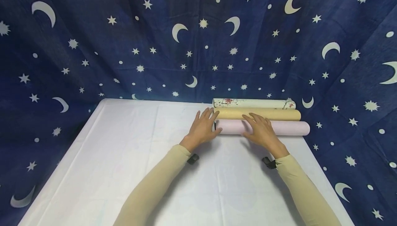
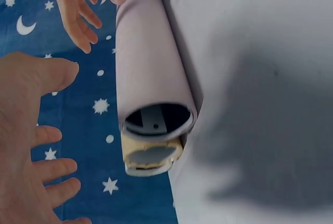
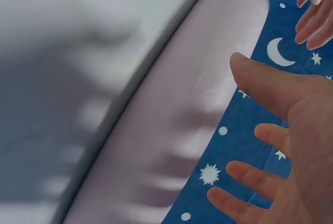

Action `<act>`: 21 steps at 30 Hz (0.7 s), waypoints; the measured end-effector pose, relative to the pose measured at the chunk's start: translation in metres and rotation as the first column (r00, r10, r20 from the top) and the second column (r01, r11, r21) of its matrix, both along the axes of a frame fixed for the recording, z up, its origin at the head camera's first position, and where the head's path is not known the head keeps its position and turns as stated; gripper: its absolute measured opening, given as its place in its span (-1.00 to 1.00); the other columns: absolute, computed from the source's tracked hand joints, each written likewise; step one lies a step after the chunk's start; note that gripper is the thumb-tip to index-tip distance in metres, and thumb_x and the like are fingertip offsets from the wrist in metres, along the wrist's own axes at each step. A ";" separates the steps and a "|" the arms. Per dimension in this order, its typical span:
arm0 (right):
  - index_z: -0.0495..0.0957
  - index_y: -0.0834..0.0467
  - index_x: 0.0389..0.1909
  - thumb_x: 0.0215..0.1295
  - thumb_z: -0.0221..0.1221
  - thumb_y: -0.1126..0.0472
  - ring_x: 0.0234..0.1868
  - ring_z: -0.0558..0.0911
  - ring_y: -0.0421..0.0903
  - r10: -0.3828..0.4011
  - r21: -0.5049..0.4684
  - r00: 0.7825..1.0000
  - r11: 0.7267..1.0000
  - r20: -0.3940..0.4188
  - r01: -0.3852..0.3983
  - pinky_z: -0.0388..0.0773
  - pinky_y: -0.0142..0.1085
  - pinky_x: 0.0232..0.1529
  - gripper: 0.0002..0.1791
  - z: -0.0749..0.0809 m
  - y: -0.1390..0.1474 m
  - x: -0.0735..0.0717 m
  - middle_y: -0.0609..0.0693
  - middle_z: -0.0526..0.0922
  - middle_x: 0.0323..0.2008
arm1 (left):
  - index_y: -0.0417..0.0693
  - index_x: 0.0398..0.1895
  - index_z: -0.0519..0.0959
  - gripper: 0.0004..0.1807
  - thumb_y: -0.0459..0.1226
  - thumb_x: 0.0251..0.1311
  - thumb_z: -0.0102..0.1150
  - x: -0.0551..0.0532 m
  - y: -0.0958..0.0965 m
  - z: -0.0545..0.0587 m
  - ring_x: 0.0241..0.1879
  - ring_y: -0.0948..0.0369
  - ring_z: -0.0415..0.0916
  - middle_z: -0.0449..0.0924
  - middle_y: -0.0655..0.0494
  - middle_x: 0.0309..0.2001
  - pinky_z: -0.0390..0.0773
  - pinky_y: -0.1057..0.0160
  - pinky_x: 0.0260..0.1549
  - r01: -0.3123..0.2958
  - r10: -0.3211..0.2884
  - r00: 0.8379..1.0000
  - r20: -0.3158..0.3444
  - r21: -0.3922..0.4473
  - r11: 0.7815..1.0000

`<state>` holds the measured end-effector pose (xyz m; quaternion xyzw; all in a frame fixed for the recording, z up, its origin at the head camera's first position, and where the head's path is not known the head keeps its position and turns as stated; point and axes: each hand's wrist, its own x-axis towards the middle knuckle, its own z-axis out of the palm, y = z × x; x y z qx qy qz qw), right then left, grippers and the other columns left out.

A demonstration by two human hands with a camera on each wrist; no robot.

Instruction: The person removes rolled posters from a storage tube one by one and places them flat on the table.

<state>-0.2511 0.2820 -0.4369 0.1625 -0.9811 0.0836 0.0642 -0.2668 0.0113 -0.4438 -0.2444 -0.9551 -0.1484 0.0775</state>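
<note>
- As both hands reach over the far right side of a white-cloth-covered bench (image 1: 173, 184), a smooth, pale pink cylindrical roll (image 1: 291, 128) lies nearest the person, its long axis running left to right.
- Behind it, side by side, lie a tan-yellow cylindrical roll (image 1: 279, 114) and a white roll printed with red blossoms (image 1: 260, 104).
- The right hand (image 1: 262, 131) hangs above the pink roll's mid-length, the left hand (image 1: 201, 127) beside its left end; the right looks better placed over the body, the left nearer the tip.
- Each grip is released, fingers spread and holding nothing.
- From the head, fingertips seem to overlap the rolls; both wrist views show a gap between hand and pink roll.
- Only the left wrist view looks into the pink roll's hollow end, where a pale strip (image 2: 152, 117) shows.
- Only the right wrist view catches fine creases on its glossy surface, with finger shadows across it.
- Only the head view shows the blossom print.
</note>
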 end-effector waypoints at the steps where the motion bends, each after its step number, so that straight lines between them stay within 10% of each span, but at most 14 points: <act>1: 0.24 0.04 0.45 0.11 0.38 -0.07 0.40 0.22 0.37 -0.001 0.000 1.000 1.000 0.000 0.001 0.03 0.38 0.35 -0.10 -0.001 0.002 0.000 0.29 0.23 0.43 | 0.09 0.51 0.16 -0.20 0.19 0.29 0.04 0.000 0.003 0.000 0.53 0.02 0.02 0.12 -0.02 0.53 0.02 -0.16 0.48 0.003 -0.003 1.000 -0.002 -0.005 1.000; 21: 0.28 0.02 0.42 0.06 0.44 -0.02 0.39 0.20 0.38 -0.029 -0.004 1.000 1.000 -0.003 0.029 0.01 0.43 0.31 -0.11 -0.008 0.031 0.004 0.29 0.26 0.39 | 0.09 0.50 0.18 -0.25 0.10 0.31 0.08 0.000 0.049 -0.016 0.51 0.03 0.09 0.18 0.01 0.50 0.13 -0.08 0.47 0.063 -0.062 0.998 0.006 -0.074 0.995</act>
